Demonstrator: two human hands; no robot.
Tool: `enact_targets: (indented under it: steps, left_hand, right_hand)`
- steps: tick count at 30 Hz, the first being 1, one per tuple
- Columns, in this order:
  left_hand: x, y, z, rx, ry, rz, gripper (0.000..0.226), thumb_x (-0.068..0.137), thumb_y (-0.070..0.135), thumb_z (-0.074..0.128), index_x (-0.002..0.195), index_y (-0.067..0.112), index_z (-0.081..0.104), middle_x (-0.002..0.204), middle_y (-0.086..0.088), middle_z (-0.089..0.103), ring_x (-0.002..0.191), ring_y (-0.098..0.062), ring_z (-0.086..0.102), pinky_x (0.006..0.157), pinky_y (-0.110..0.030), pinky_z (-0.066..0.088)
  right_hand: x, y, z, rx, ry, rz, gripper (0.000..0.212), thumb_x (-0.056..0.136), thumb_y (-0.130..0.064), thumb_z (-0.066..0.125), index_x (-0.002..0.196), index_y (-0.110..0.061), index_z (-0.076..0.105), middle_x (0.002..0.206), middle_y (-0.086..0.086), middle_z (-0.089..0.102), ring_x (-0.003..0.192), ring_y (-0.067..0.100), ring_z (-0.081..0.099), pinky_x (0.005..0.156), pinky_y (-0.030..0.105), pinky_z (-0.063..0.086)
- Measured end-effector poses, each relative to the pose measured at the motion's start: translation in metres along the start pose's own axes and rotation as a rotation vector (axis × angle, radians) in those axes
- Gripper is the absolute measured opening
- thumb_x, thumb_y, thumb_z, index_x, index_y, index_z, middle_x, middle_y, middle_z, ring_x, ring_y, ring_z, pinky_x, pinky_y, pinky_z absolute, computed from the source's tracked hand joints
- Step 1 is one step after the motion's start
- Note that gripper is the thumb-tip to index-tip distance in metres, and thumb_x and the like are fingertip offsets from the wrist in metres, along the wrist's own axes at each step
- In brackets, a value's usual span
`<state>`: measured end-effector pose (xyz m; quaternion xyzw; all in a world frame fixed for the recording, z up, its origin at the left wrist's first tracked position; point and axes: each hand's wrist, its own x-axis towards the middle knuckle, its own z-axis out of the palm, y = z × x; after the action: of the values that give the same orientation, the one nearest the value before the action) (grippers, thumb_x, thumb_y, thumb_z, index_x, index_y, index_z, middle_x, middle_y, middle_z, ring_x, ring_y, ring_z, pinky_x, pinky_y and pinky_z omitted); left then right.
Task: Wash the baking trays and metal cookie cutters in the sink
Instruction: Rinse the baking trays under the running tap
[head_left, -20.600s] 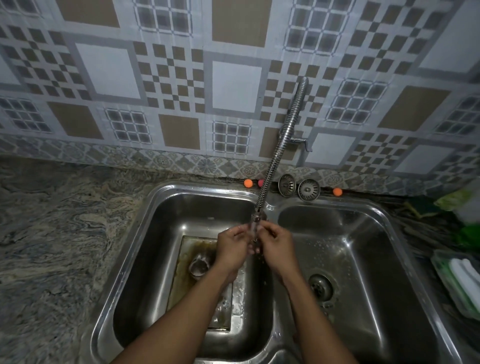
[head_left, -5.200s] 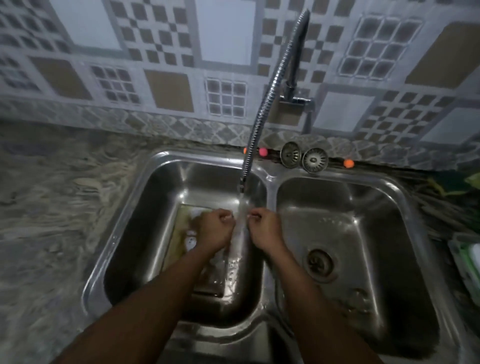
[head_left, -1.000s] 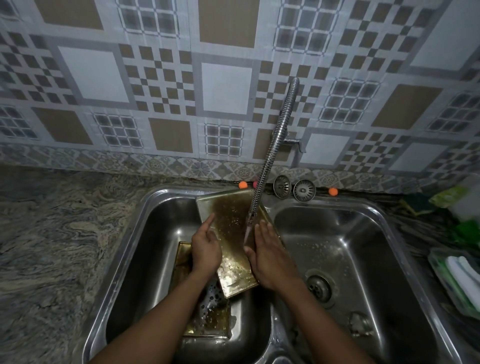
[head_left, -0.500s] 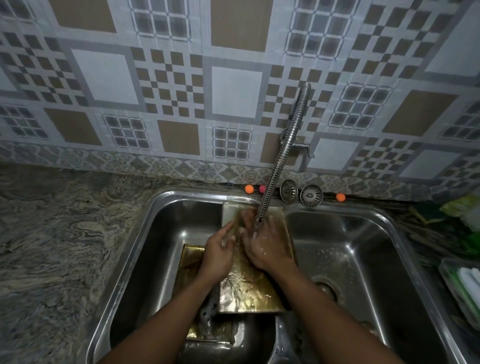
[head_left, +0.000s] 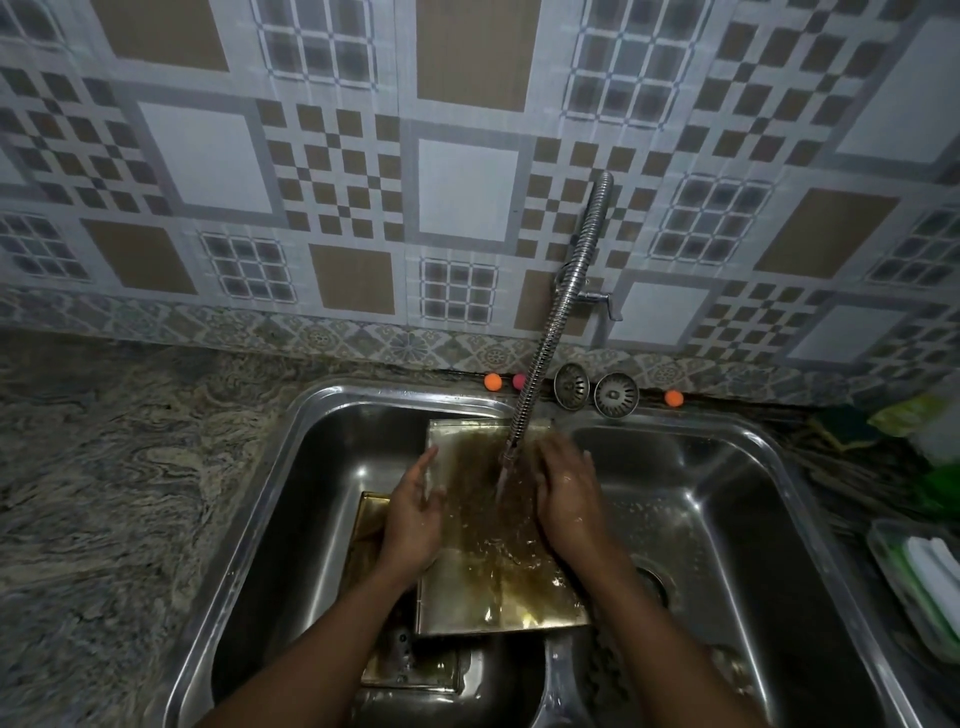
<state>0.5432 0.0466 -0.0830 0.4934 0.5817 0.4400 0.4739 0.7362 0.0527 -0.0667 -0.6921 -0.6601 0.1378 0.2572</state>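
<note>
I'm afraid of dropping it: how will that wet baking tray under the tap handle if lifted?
The baking tray is probably slippery: water from the faucet runs over its glossy surface. It looks like stiff thin metal, so likely light and rigid. Propped aslant against the sink edge, it may slide.

Both forearms are showing bare from the lower frame edge to the wrists; no sleeve is covering them. The left hand (head_left: 413, 519) is wearing nothing: no glove, ring or band. The right hand (head_left: 569, 501) is likewise ungloved and is glistening wet.
</note>
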Motion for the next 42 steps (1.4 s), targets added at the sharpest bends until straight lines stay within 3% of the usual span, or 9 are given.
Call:
enact_targets:
  steps: [4,8,11,15,18,25,30,35,42]
  left_hand:
    - [-0.001,-0.003,0.003,-0.047,0.002,-0.092,0.061,0.09,0.013,0.068,0.145,0.026,0.044,0.152,-0.001,0.041,0.142,-0.02,0.034,0.106,-0.029,0.034]
    - [0.003,-0.008,0.016,0.234,-0.136,-0.095,0.063,0.084,0.04,0.073,0.141,0.029,0.049,0.15,-0.003,0.039,0.138,-0.023,0.039,0.104,-0.029,0.037]
    - [0.003,-0.001,0.027,0.638,-0.233,0.022,0.045,0.089,0.054,0.06,0.131,0.036,0.06,0.161,0.006,0.014,0.144,-0.026,0.022,0.115,-0.045,0.031]
    - [-0.01,0.037,0.041,0.094,-0.316,-0.008,0.036,0.096,0.047,0.05,0.108,0.02,0.071,0.114,-0.006,0.07,0.111,-0.02,0.064,0.1,-0.045,0.048]
    - [-0.013,0.054,0.039,-0.079,-0.3,0.03,0.023,0.103,0.018,0.045,0.113,0.016,0.066,0.106,-0.001,0.072,0.105,-0.016,0.066,0.096,-0.034,0.051]
    - [-0.008,0.053,0.018,-0.007,-0.35,0.1,0.071,0.1,0.002,0.048,0.148,0.04,0.013,0.122,0.009,0.067,0.115,0.0,0.061,0.097,-0.016,0.046]
    - [-0.005,0.054,0.005,0.024,-0.252,0.132,0.06,0.097,-0.007,0.043,0.15,0.019,0.032,0.129,0.014,0.059,0.108,0.021,0.054,0.092,-0.005,0.041]
    - [-0.005,0.044,-0.003,-0.119,-0.16,0.015,0.05,0.101,0.003,0.047,0.145,0.026,0.043,0.096,0.023,0.072,0.086,0.006,0.068,0.07,-0.016,0.055]
    - [-0.008,0.028,0.002,-0.253,-0.252,-0.212,0.067,0.095,0.004,0.059,0.144,0.044,0.038,0.13,-0.002,0.063,0.107,-0.014,0.067,0.083,-0.034,0.059]
  right_hand:
    - [-0.018,0.003,-0.014,0.623,-0.09,0.444,0.065,0.095,-0.004,0.052,0.151,-0.023,0.027,0.147,0.009,0.045,0.126,0.023,0.052,0.106,0.043,0.044]
    - [-0.02,-0.005,-0.031,1.06,-0.143,0.589,0.039,0.099,-0.001,0.042,0.122,-0.027,0.061,0.1,0.01,0.074,0.086,0.025,0.072,0.077,0.042,0.06]
    - [-0.022,-0.018,-0.018,0.945,-0.075,0.448,0.042,0.097,-0.007,0.051,0.134,-0.024,0.052,0.124,0.01,0.066,0.11,0.02,0.065,0.097,0.041,0.052]
    - [-0.03,-0.04,-0.002,0.889,-0.008,0.313,0.033,0.102,-0.017,0.046,0.131,-0.027,0.056,0.116,-0.009,0.068,0.109,0.002,0.063,0.089,0.016,0.049]
    - [-0.034,-0.051,0.001,0.931,-0.029,0.286,0.035,0.105,-0.012,0.035,0.121,-0.029,0.061,0.104,-0.017,0.069,0.099,-0.004,0.064,0.079,0.009,0.046]
    - [-0.034,-0.042,0.009,0.87,-0.054,0.22,0.038,0.1,-0.005,0.046,0.111,-0.037,0.064,0.116,-0.014,0.067,0.113,0.001,0.06,0.102,0.023,0.045]
    - [-0.036,-0.024,0.022,0.657,-0.052,0.188,0.035,0.097,-0.015,0.056,0.128,-0.03,0.057,0.131,-0.012,0.055,0.128,0.008,0.048,0.111,0.026,0.036]
    - [-0.034,-0.003,0.022,0.379,-0.11,0.336,0.071,0.09,-0.049,0.06,0.148,-0.016,0.036,0.157,0.004,0.025,0.143,0.02,0.025,0.114,0.029,0.023]
    - [-0.043,-0.017,0.009,-0.118,-0.056,0.17,0.067,0.092,-0.065,0.039,0.148,-0.028,0.036,0.16,-0.003,0.015,0.144,0.025,0.02,0.11,0.045,0.036]
